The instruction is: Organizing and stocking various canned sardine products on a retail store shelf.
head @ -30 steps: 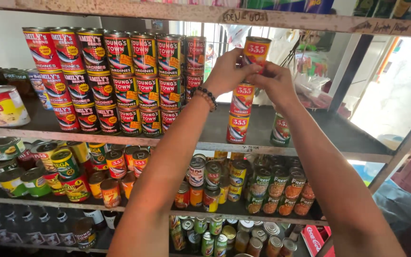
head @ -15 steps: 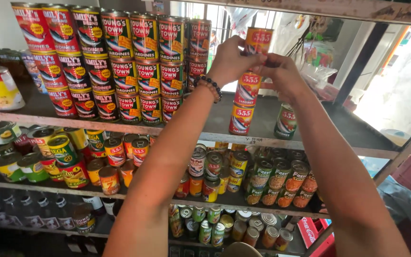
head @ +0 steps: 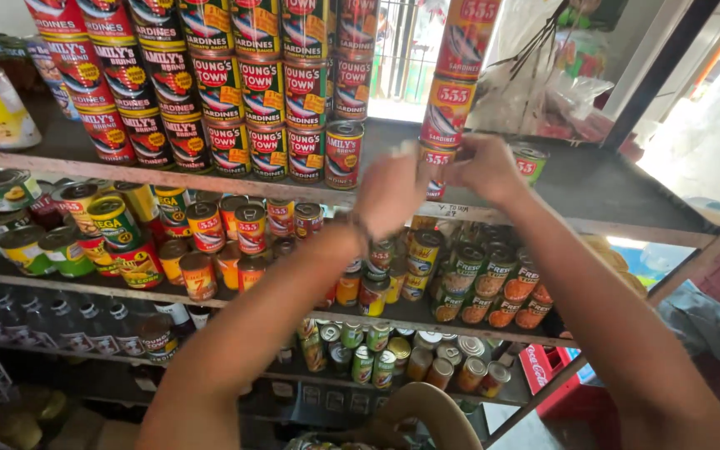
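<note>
This is a small grocery shop, shown by its stock and shelving. Rough wooden shelves (head: 593,179) carry many tinned goods: red sardine cans (head: 210,92) stacked in neat columns along the top shelf's back, mixed small tins (head: 210,242) crowded toward the front edge of the middle shelf (head: 35,279), and more cans (head: 393,354) lying below. Dark bottles (head: 60,321) line the lower left corner. A paper label (head: 453,211) is stuck on the top shelf's front edge
</note>
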